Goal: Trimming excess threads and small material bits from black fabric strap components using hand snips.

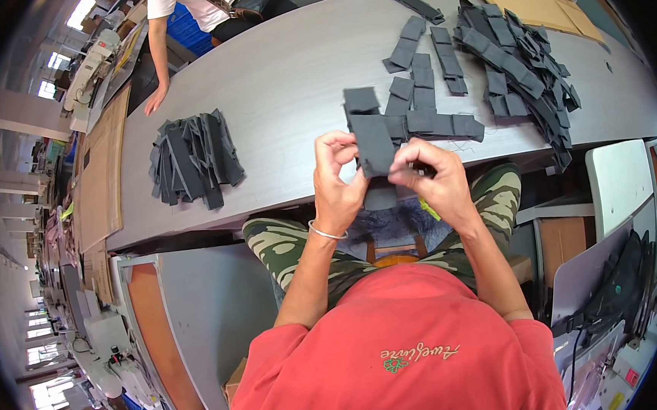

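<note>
Over the table's near edge, my left hand (338, 180) grips a folded dark grey fabric strip (374, 142) by its left side, thumb in front. The strip hangs upright, its lower end below the table edge. My right hand (435, 181) is closed at the strip's lower right edge. A slim dark tool (422, 169) shows between its fingers, and a yellow-green piece (429, 208) sticks out under the palm. Whether the two are one tool I cannot tell. Just beyond the hands lie several folded grey strips (445, 124), partly overlapping.
A tangled heap of grey strips (513, 62) lies on the grey table (281, 79) at right. A neater pile of grey pieces (194, 159) lies at left. Cardboard (531, 0) covers the far right corner. Another person's hand (156, 99) rests on the far left edge.
</note>
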Available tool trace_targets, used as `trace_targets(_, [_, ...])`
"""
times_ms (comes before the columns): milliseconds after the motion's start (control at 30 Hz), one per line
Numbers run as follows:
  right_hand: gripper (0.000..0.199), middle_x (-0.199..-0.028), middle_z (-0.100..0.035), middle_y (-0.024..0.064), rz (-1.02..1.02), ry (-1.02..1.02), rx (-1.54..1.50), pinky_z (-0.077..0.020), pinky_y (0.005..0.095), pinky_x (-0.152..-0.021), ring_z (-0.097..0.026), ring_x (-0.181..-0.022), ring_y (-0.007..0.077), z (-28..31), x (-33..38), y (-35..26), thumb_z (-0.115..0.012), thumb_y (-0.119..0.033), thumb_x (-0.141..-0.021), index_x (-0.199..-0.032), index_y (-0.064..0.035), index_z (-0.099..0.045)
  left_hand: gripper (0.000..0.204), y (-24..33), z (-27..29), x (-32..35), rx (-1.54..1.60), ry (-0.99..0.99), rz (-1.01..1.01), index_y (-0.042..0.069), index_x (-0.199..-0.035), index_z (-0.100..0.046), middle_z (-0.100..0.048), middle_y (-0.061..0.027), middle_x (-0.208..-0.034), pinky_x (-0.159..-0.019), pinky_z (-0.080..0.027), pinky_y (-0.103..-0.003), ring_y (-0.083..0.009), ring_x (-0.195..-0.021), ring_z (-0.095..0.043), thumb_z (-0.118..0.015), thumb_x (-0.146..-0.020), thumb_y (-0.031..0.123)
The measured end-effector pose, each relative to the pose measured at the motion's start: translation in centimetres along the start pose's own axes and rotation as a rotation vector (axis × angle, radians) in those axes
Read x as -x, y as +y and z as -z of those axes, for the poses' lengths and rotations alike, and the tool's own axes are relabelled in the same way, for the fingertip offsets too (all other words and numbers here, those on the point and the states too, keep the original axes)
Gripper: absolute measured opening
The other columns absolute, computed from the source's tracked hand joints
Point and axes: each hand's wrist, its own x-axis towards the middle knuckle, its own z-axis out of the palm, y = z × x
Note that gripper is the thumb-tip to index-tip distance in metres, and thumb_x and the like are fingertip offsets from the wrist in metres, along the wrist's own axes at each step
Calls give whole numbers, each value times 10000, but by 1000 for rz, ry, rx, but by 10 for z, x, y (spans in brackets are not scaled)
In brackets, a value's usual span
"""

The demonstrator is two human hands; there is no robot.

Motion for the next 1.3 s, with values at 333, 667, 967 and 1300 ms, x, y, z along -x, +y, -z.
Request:
trace_targets(333, [217,-714,-567,44,102,-72,123,-393,258,-558,-531,-646,140,-7,6,6,-590,133,-630,-791,-7,-634,141,-22,6,0,180,14,234,-8,-961,-625,-469,-99,-1278,-960,-386,-302,-184,-1135,-492,-573,-846,53])
trace_targets(667, [263,-762,-582,58,-13,-98,161,-427,297,-619,-540,-678,200,-1,7,-5,-612,37,-653,-892,-64,-651,462,-18,8,0,211,-102,151,-50,-1217,-491,-387,-136,-1364,-1060,-249,-335,-216,-1277,-349,-573,-807,145])
trace_targets(967, [195,-718,-581,14,328,184,699,-367,324,-628,-500,-659,206,16,-11,-3,-671,-108,-751,-946,-125,-677,410,-8,7,-2,216,-125,139,-35,-1178,-516,-376,-129,-1356,-1029,-291,-328,-200,-1224,-395,-587,-815,141])
trace_targets(1300, [169,-693,-575,5,364,210,688,-348,314,-604,-497,-650,198,11,-12,2,-676,-107,-742,-909,-134,-682,289,5,4,1,468,-211,324,-18,-1139,-480,-597,-75,-996,-781,-479,-247,-123,-875,-584,-535,-871,78])
